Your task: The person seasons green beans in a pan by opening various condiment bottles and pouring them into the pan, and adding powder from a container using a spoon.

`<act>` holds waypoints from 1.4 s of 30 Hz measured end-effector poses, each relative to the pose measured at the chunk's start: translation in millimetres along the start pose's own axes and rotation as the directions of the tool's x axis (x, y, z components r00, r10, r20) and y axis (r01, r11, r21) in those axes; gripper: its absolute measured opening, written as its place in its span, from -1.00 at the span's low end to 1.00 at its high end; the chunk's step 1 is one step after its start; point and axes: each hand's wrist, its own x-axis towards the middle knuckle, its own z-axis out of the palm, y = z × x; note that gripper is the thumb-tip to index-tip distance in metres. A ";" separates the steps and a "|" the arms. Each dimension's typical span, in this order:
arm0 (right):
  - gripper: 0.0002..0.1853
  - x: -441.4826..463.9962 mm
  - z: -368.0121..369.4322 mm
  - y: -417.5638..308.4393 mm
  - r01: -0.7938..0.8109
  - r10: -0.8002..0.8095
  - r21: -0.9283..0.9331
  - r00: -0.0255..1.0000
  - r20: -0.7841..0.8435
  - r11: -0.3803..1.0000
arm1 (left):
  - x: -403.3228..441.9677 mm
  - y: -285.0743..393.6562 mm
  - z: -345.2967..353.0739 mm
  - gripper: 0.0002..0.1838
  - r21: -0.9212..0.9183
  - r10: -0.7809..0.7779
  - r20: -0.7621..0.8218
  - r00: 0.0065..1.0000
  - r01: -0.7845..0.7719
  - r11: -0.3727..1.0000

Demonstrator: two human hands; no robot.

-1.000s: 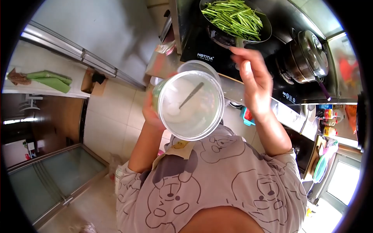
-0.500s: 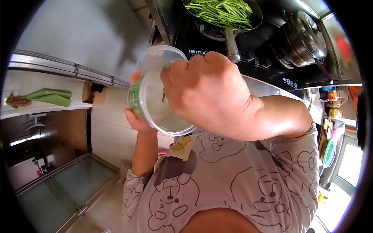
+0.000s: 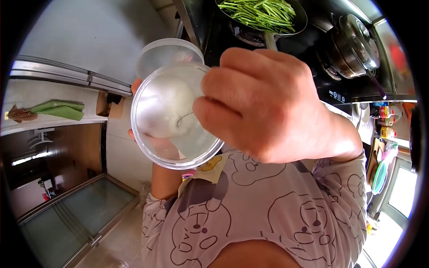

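My left hand [image 3: 136, 85] is wrapped round a clear round plastic tub [image 3: 149, 156] from beneath and the far side; most of its fingers are hidden by the tub. The tub is tilted so its open mouth faces me, and white grainy stuff [image 3: 172, 100] lies inside. A translucent lid [image 3: 167, 49] stands up behind the rim. My right hand [image 3: 268, 107] is closed, held at the tub's right edge. From its fingertips the thin metal end of a small spoon [image 3: 182, 117] reaches into the tub; the handle is hidden in the fist.
A pan of green beans [image 3: 259, 15] sits on the black gas stove [image 3: 210, 31] ahead. A lidded steel pot [image 3: 353, 49] stands on the right burner. Bottles [image 3: 387, 120] line the right side, with a green-rimmed strainer [image 3: 379, 176] nearer. A fridge-like grey surface [image 3: 89, 40] is at left.
The tub has shifted left and tipped more toward me, showing its inside. My right hand has moved slightly right, with more of the metal end showing.
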 end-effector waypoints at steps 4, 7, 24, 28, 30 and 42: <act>-0.66 -3.7 3.0 -4.0 0.040 -0.019 0.176 0.993 -0.120 0.984 | 2.4 3.4 0.7 0.10 0.020 0.013 0.006 1.000 -0.013 1.000; -0.73 -3.1 -2.7 6.3 0.013 0.001 0.115 0.993 -0.120 0.993 | 3.1 4.2 0.4 0.10 0.041 0.020 0.006 1.000 -0.020 0.999; -0.81 -11.2 32.3 2.6 -0.323 0.351 0.551 0.935 0.057 0.770 | 6.1 1.3 -39.1 0.05 0.326 0.044 -0.084 0.996 -0.014 0.945; -0.80 -16.3 31.1 4.8 -0.302 0.361 0.392 0.929 -0.085 0.869 | 12.0 6.0 -38.3 0.05 0.387 0.010 -0.075 0.997 0.020 0.922; -0.75 -23.4 37.1 6.4 -0.276 0.332 0.333 0.935 -0.124 0.902 | 16.6 6.3 -39.1 0.06 0.397 -0.006 -0.028 1.000 0.017 0.918; -0.73 -34.8 19.3 26.5 -0.331 0.395 0.414 0.916 -0.076 0.848 | 25.0 -15.0 -39.8 0.02 0.266 0.000 0.049 0.999 -0.013 0.964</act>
